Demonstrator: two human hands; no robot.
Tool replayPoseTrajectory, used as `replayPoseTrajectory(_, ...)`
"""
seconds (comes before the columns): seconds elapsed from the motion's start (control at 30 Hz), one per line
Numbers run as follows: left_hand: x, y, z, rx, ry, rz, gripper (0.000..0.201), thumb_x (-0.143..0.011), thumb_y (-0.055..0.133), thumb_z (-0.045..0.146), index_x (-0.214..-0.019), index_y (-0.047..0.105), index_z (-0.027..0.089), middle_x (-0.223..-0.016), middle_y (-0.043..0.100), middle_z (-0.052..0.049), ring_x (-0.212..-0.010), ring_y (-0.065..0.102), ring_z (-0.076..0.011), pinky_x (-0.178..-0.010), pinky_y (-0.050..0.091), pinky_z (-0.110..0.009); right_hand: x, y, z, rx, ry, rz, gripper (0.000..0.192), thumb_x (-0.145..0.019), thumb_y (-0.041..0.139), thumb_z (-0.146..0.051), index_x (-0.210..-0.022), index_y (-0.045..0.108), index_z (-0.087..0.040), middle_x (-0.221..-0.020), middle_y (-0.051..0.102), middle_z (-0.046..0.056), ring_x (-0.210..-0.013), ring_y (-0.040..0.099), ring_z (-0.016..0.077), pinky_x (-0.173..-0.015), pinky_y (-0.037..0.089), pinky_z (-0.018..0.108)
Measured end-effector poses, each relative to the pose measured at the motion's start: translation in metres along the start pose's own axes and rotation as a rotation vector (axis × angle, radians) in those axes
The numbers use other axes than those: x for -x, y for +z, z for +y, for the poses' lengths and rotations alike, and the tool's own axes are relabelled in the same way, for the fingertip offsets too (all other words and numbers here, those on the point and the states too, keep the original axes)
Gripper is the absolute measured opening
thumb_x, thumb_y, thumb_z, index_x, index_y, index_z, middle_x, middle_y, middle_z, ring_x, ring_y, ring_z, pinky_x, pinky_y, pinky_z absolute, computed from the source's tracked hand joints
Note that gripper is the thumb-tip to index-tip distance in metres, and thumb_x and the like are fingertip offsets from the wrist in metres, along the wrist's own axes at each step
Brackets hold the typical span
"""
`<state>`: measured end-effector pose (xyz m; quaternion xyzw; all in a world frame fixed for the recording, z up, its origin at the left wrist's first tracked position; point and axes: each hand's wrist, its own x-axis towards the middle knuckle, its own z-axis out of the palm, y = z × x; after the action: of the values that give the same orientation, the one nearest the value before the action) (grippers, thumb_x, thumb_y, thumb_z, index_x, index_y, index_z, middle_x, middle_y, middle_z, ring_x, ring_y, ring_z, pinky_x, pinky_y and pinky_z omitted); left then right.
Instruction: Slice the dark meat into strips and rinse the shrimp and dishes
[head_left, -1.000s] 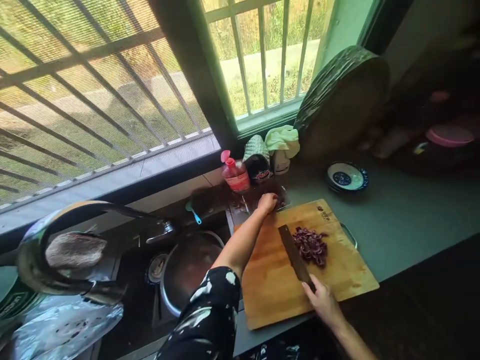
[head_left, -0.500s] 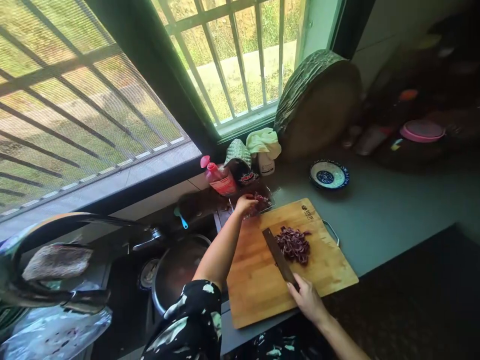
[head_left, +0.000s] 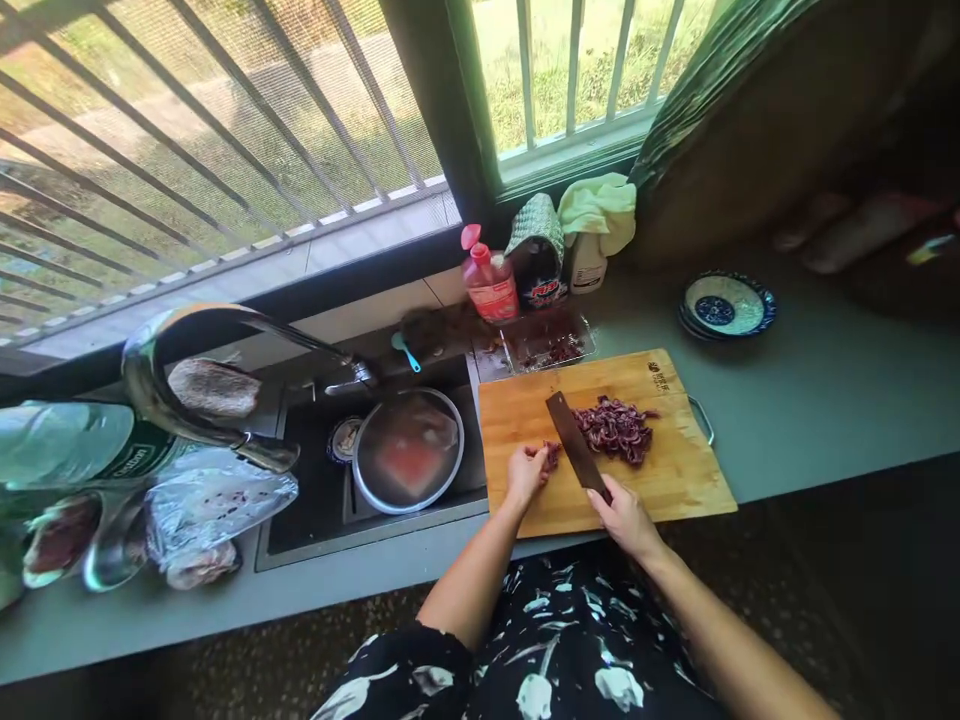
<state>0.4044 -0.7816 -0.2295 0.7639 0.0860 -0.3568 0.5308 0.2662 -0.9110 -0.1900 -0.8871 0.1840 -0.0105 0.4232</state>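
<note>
Cleaver [head_left: 571,443], a dark flat rectangular blade, lies slantwise on the smooth bamboo cutting board [head_left: 675,480] on the worktop, tip pointing up-left, handle gripped by the right hand [head_left: 625,515]. Left hand [head_left: 525,473] fingers pinch a small purple piece [head_left: 551,456] just left of the blade; the shredded purple pile [head_left: 615,430] lies to its right.

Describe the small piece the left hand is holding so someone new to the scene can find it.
Start at the wooden cutting board right of the sink. At its near left part, the left hand pins a small dark-purple piece just left of the cleaver. Unlike the sliced pile on the blade's right, it lies alone.
</note>
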Motion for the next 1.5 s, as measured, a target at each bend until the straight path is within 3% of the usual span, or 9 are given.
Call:
replayPoseTrajectory(0.07,0.002,-0.012,-0.001,-0.219,0.188,0.13,0.024,-0.08,0.046,0.038,-0.086,0.055,0.017,-0.074,0.061,-0.008,-0.064,0.058,-0.0152,-0.062,0.046,-0.029,0.003,0.004,-0.009,0.012,-0.017,0.009,0.03,-0.082,0.036,-0.037,-0.089,0.056,-0.016,-0.069,0.059,0.004,-0.063,0.053,0.015,-0.057,0.036,0.023)
replayPoseTrajectory(0.13,0.006,-0.025,0.001,-0.387,0.454,0.157,0.02,-0.081,0.045,0.032,-0.088,0.059,0.019,-0.088,0.061,-0.009,-0.084,0.057,-0.0178,-0.079,0.044,-0.032,0.006,0.009,-0.017,0.029,-0.014,0.021,0.03,-0.082,0.035,-0.038,-0.09,0.055,-0.016,-0.067,0.058,0.003,-0.062,0.053,0.015,-0.057,0.036,0.023)
replayPoseTrajectory(0.23,0.009,-0.033,0.003,-0.53,0.793,-0.016,0.02,-0.081,0.046,0.027,-0.095,0.061,0.025,-0.106,0.058,-0.007,-0.102,0.051,-0.0181,-0.092,0.038,-0.032,0.011,0.016,-0.026,0.046,0.002,0.034,0.029,-0.083,0.035,-0.038,-0.086,0.054,-0.016,-0.065,0.057,0.003,-0.061,0.052,0.0149,-0.057,0.036,0.023)
replayPoseTrajectory(0.37,0.0,-0.03,0.001,-0.671,0.99,-0.154,0.024,-0.083,0.044,0.032,-0.097,0.062,0.024,-0.107,0.059,-0.006,-0.101,0.051,-0.0186,-0.09,0.04,-0.032,0.012,0.022,-0.03,0.068,0.035,0.038,0.028,-0.082,0.034,-0.036,-0.084,0.054,-0.016,-0.067,0.058,0.004,-0.061,0.053,0.0149,-0.056,0.035,0.023)
replayPoseTrajectory(0.73,-0.032,-0.031,-0.033,-0.558,1.24,0.008,0.021,-0.082,0.049,0.031,-0.088,0.065,0.018,-0.097,0.063,-0.006,-0.089,0.058,-0.0149,-0.079,0.051,-0.03,0.016,0.029,-0.028,0.216,0.024,-0.051,0.024,-0.084,0.032,-0.03,-0.085,0.051,-0.016,-0.073,0.059,0.006,-0.068,0.055,0.0168,-0.061,0.035,0.024)
replayPoseTrajectory(0.87,-0.031,-0.032,-0.032,-0.596,1.241,-0.004,0.02,-0.083,0.048,0.028,-0.09,0.064,0.019,-0.099,0.063,-0.005,-0.091,0.057,-0.0139,-0.081,0.05,-0.03,0.031,0.029,-0.023,0.233,0.056,-0.089,0.022,-0.084,0.032,-0.029,-0.081,0.049,-0.016,-0.07,0.058,0.006,-0.066,0.054,0.0162,-0.059,0.034,0.024)
replayPoseTrajectory(1.07,-0.031,-0.032,-0.034,-0.592,1.26,0.033,0.019,-0.082,0.049,0.026,-0.089,0.064,0.018,-0.097,0.063,-0.005,-0.09,0.058,-0.0133,-0.081,0.05,-0.029,0.012,0.035,-0.036,0.342,0.071,-0.071,0.017,-0.084,0.034,-0.025,-0.081,0.049,-0.016,-0.074,0.06,0.007,-0.068,0.056,0.0158,-0.058,0.032,0.023)
replayPoseTrajectory(1.3,-0.032,-0.033,-0.033,-0.581,1.262,0.008,0.018,-0.082,0.049,0.025,-0.088,0.064,0.018,-0.096,0.063,-0.006,-0.091,0.057,-0.013,-0.081,0.05,-0.028,0.029,0.04,-0.027,0.38,0.08,-0.098,0.018,-0.086,0.033,-0.026,-0.081,0.047,-0.016,-0.072,0.059,0.006,-0.068,0.056,0.0159,-0.059,0.032,0.024)
replayPoseTrajectory(1.5,-0.03,-0.034,-0.031,-0.59,1.261,0.011,0.018,-0.083,0.048,0.024,-0.088,0.063,0.018,-0.095,0.063,-0.005,-0.089,0.057,-0.0124,-0.08,0.049,-0.027,0.012,0.042,-0.03,0.396,0.081,-0.079,0.017,-0.086,0.034,-0.026,-0.082,0.047,-0.016,-0.074,0.059,0.007,-0.068,0.056,0.0161,-0.058,0.031,0.024)
